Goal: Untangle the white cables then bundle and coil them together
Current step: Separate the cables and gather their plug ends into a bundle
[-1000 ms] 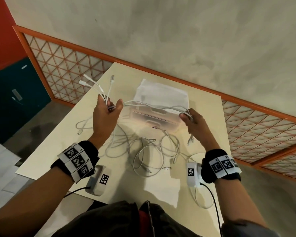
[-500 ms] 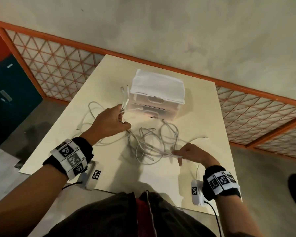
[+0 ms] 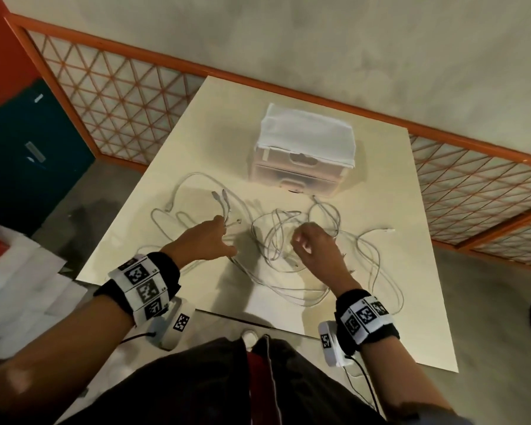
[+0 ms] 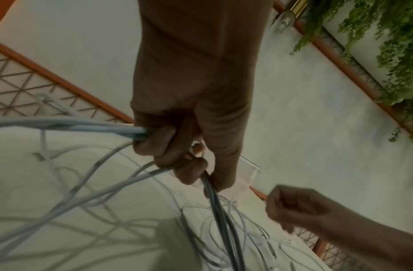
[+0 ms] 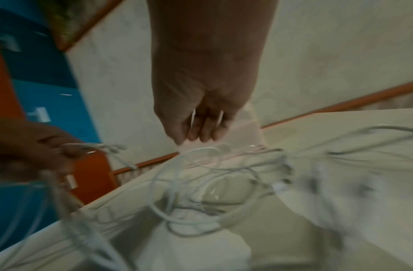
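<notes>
Several white cables (image 3: pixel 270 237) lie in a loose tangle across the middle of the cream table (image 3: pixel 196 124). My left hand (image 3: pixel 210 240) grips a bunch of them, and their connector ends (image 3: pixel 219 199) stick out beyond the knuckles. In the left wrist view the fingers (image 4: pixel 168 144) curl round the strands (image 4: pixel 219 210). My right hand (image 3: pixel 313 245) hovers over the tangle's centre with its fingers (image 5: pixel 200 132) curled. Whether it pinches a cable is unclear. One loose connector (image 3: pixel 388 230) lies at the right.
A clear two-drawer box (image 3: pixel 301 167) with a white cloth on top (image 3: pixel 307 130) stands at the back of the table. An orange lattice railing (image 3: pixel 120 87) runs behind and beside it, and a blue cabinet (image 3: pixel 28 154) stands at the left. Cable loops reach near the right front edge (image 3: pixel 396 302).
Both hands came down from holding the cables stretched in the air. The right hand, which lay on the cables, has since lifted with curled fingers. The left hand keeps its grip.
</notes>
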`<state>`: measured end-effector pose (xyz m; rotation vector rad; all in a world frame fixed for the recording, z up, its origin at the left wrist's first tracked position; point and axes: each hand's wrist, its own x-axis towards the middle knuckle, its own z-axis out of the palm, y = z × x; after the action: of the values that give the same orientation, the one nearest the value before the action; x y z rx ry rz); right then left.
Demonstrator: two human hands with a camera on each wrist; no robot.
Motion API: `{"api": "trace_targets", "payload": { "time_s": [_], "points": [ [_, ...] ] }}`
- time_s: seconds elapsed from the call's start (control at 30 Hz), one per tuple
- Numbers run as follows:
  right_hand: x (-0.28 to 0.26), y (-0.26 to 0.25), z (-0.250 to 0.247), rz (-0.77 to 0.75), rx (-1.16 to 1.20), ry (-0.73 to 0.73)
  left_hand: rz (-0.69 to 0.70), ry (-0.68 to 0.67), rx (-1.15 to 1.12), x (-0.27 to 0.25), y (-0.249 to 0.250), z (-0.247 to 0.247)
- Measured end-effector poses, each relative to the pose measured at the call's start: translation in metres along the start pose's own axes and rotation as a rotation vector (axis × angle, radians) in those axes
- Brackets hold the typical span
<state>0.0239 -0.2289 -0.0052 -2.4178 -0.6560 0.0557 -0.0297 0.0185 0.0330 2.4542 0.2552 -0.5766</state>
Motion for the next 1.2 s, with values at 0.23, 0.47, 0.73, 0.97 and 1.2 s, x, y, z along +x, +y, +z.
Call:
{"api": "trace_targets", "payload": {
  "time_s": [0.23,0.47,0.73,0.97,1.2],
  "points": [
    [0.023,-0.029,0.016,-0.216,-0.496,-0.387,-0.035,-0.07,-0.039,0.002,-0.006,0.0],
    [0.026,0.018,-0.007,0.265,-0.833,-0.487,-0.08,-0.035,-0.085,0.004,-0.009,-0.005],
    [0.093,-0.037,0.029,0.056,-0.628,-0.294,-0.157,0.214,-0.371,0.005,-0.018,-0.017],
    [0.153,-0.102,0.081,-0.285,-0.457,-0.235,-0.279,0.548,-0.755,0.006,-0.049,-0.032],
    [0.182,-0.125,0.142,-0.451,-0.312,-0.727,-0.289,0.674,-1.02,-0.005,-0.078,-0.041]
  ]
}}
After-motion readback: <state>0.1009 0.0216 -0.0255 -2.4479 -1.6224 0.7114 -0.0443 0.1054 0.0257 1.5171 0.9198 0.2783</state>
